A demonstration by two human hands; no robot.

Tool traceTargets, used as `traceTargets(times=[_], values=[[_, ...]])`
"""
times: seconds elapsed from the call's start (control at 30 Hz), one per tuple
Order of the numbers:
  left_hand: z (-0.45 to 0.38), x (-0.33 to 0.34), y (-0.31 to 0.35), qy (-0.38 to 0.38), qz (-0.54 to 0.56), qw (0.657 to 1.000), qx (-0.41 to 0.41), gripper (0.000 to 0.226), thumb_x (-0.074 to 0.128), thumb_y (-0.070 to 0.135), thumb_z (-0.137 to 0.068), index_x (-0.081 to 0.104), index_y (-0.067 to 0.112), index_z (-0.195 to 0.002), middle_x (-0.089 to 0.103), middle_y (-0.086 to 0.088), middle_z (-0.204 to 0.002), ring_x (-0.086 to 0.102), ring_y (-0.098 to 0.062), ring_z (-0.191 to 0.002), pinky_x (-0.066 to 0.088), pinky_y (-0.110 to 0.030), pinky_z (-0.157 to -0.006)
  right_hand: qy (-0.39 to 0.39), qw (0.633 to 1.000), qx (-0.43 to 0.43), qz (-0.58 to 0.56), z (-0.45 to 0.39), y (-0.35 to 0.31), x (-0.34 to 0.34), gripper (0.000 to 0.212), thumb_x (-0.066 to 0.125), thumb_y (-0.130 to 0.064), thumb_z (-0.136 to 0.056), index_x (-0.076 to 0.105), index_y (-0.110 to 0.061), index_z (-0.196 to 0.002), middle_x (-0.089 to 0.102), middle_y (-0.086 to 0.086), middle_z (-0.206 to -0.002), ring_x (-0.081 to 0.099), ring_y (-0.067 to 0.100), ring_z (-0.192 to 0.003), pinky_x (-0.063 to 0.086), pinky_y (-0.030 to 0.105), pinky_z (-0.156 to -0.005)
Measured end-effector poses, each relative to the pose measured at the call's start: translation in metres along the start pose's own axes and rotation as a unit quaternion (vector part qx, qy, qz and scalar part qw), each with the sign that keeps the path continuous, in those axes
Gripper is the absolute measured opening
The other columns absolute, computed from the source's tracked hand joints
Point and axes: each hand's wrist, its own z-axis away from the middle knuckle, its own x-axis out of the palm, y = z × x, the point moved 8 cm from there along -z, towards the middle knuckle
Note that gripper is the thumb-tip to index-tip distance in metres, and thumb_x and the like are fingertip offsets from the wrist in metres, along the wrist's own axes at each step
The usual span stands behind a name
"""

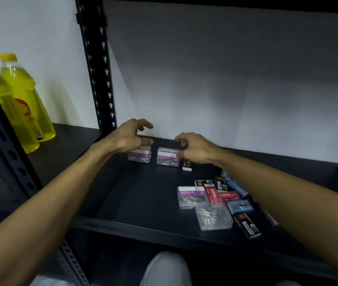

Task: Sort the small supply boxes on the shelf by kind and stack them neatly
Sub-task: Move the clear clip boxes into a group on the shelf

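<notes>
Two clear paper clip boxes with purple labels stand side by side at the back of the black shelf (139,195): the left box (140,157) and the right box (167,158). My left hand (131,136) hovers just over the left box with its fingers loosely curved and holds nothing. My right hand (195,148) is at the right end of the right box, fingers loosely curled, thumb by the box's corner. A small black box (186,165) lies partly under that hand.
A mixed pile lies front right: another paper clip box (192,196), a clear pin box (213,216), red staples boxes (224,196), blue boxes (240,206), black boxes (247,225). Yellow bottles (25,100) stand beyond the upright post (100,69).
</notes>
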Motion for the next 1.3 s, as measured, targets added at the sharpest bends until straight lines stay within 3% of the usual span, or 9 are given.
traceTargets(times=[0.13,0.3,0.47,0.57,0.67,0.83,1.0,1.2,1.3], values=[[0.021,0.010,0.052,0.033,0.023,0.998,0.053,0.030,0.071,0.034,-0.087,0.064,0.029,-0.116,0.063,0.004,-0.104,0.061,-0.015,-0.092,0.050,-0.025,-0.075,0.021,1.000,0.005,0.003,0.032,0.012,-0.021,0.054,0.070,-0.025,-0.088,0.051,-0.021,-0.138,0.056,0.003,-0.135,0.054,0.018,-0.117,0.044,0.027,-0.092],[0.055,0.067,0.095,-0.119,-0.005,0.990,0.071,0.028,0.073,0.040,-0.084,0.068,0.030,-0.110,0.068,0.007,-0.097,0.064,-0.013,-0.090,0.051,-0.027,-0.079,0.004,1.000,0.002,0.007,0.085,0.026,-0.026,0.023,0.073,-0.021,-0.085,0.064,-0.022,-0.106,0.063,-0.006,-0.101,0.061,0.015,-0.095,0.049,0.028,-0.079],[0.082,0.109,0.112,-0.228,-0.078,0.969,0.061,0.041,0.072,0.044,-0.084,0.062,0.028,-0.121,0.063,0.005,-0.101,0.062,-0.014,-0.094,0.049,-0.029,-0.080,-0.043,0.999,-0.007,0.010,0.133,0.027,-0.013,0.017,0.077,-0.021,-0.081,0.066,-0.022,-0.093,0.066,-0.006,-0.089,0.061,0.010,-0.081,0.046,0.026,-0.068],[0.089,0.115,0.114,-0.228,-0.100,0.967,0.054,0.046,0.071,0.038,-0.086,0.057,0.023,-0.127,0.059,0.005,-0.101,0.058,-0.013,-0.094,0.044,-0.026,-0.074,-0.072,0.997,-0.015,0.002,0.154,0.024,0.001,0.022,0.079,-0.022,-0.079,0.066,-0.019,-0.096,0.065,-0.006,-0.089,0.060,0.009,-0.078,0.043,0.025,-0.066],[0.095,0.118,0.109,-0.232,-0.121,0.965,0.035,0.056,0.071,0.036,-0.086,0.052,0.018,-0.135,0.059,0.000,-0.110,0.058,-0.017,-0.102,0.048,-0.032,-0.086,-0.093,0.996,-0.014,0.001,0.167,0.023,0.016,0.027,0.081,-0.023,-0.078,0.065,-0.017,-0.099,0.064,-0.005,-0.090,0.059,0.009,-0.080,0.042,0.025,-0.064],[0.099,0.118,0.102,-0.227,-0.113,0.967,0.008,0.068,0.072,0.038,-0.085,0.045,0.013,-0.143,0.053,-0.004,-0.137,0.052,-0.021,-0.124,0.043,-0.035,-0.104,-0.086,0.994,-0.013,0.070,0.175,0.021,0.028,0.041,0.084,-0.030,-0.072,0.064,-0.022,-0.106,0.061,-0.002,-0.113,0.060,0.018,-0.104,0.052,0.039,-0.090],[0.096,0.119,0.108,-0.217,-0.097,0.971,0.017,0.044,0.076,0.022,-0.082,0.059,0.013,-0.122,0.064,-0.001,-0.107,0.061,-0.019,-0.098,0.049,-0.032,-0.085,-0.041,0.991,-0.028,0.123,0.175,0.022,0.031,0.048,0.084,-0.023,-0.072,0.058,-0.021,-0.112,0.053,0.001,-0.115,0.053,0.021,-0.106,0.045,0.034,-0.080],[0.091,0.114,0.109,-0.175,-0.071,0.982,0.031,0.042,0.078,0.007,-0.077,0.053,0.022,-0.108,0.066,-0.007,-0.099,0.066,-0.022,-0.088,0.057,-0.038,-0.077,-0.049,0.990,-0.019,0.134,0.175,0.034,0.024,0.044,0.078,-0.026,-0.075,0.052,-0.021,-0.111,0.057,0.000,-0.104,0.055,0.016,-0.086,0.038,0.028,-0.058],[0.089,0.115,0.108,-0.173,-0.060,0.983,0.034,0.042,0.073,0.000,-0.078,0.053,0.020,-0.110,0.065,-0.008,-0.100,0.066,-0.025,-0.089,0.057,-0.039,-0.079,-0.044,0.994,-0.007,0.099,0.173,0.039,0.015,0.033,0.069,-0.033,-0.083,0.058,-0.019,-0.110,0.062,0.000,-0.101,0.058,0.013,-0.081,0.041,0.027,-0.060]])
